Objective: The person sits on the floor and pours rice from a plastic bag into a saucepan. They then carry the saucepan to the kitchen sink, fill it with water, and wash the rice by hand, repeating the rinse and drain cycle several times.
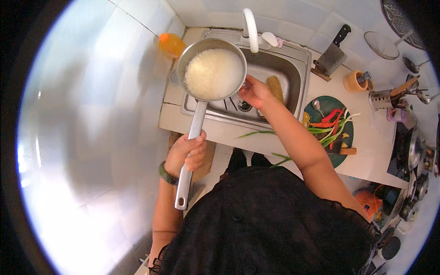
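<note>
A metal saucepan (242, 58) with rice (211, 70) in cloudy water is held above the left part of the steel sink (304, 74). My left hand (189, 151) is wrapped around its long handle (198, 118), with a dark bangle on that wrist. At the pan's right side is my right hand (256, 92), its fingertips partly hidden by the pan, so I cannot tell whether it grips. The white curved faucet (252, 29) rises behind the pan. A brownish elongated thing (275, 87) lies in the sink, right of my right hand.
An orange-capped bottle (172, 44) stands at the back left by the tiled wall. Right of the sink, a green round board (338, 103) carries red chillies (331, 116), scallions (330, 139) and a spoon (317, 106). Farther back are a cleaver (331, 58), a mortar (352, 81) and a utensil holder (379, 100).
</note>
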The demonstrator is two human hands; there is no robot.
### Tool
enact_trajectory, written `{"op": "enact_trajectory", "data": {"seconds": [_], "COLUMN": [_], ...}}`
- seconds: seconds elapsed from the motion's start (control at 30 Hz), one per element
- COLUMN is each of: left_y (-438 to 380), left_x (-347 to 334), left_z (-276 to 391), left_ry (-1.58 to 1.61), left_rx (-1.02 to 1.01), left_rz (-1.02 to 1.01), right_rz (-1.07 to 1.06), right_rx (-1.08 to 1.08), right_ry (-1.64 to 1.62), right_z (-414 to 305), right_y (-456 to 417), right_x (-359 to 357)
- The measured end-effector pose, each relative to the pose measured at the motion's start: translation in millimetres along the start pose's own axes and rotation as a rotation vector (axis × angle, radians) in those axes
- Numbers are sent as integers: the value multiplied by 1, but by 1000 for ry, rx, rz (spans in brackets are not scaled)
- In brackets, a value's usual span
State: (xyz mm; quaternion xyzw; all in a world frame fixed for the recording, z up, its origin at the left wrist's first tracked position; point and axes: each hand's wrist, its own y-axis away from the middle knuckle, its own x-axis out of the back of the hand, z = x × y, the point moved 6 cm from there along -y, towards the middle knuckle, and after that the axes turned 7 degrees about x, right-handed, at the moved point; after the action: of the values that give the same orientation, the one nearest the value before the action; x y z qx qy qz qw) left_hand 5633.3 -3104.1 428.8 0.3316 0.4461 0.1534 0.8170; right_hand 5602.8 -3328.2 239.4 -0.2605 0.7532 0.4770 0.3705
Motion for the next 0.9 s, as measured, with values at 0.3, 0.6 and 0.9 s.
{"op": "enact_trajectory", "data": {"seconds": [0.3,0.6,0.9], "left_y": [-18,-19,-19], "left_x": [14,12,13], "left_z": [-29,-35,-43], "left_ry": [217,209,341], "left_rx": [80,137,193], "left_rz": [-200,-214,-314], "right_rz": [80,5,-180], "right_rx": [561,1145,1356], "right_ry": [1632,2045,2440], "right_z": [-81,-138,-102], "right_y": [38,106,107], "right_x": [21,-89,-156]}}
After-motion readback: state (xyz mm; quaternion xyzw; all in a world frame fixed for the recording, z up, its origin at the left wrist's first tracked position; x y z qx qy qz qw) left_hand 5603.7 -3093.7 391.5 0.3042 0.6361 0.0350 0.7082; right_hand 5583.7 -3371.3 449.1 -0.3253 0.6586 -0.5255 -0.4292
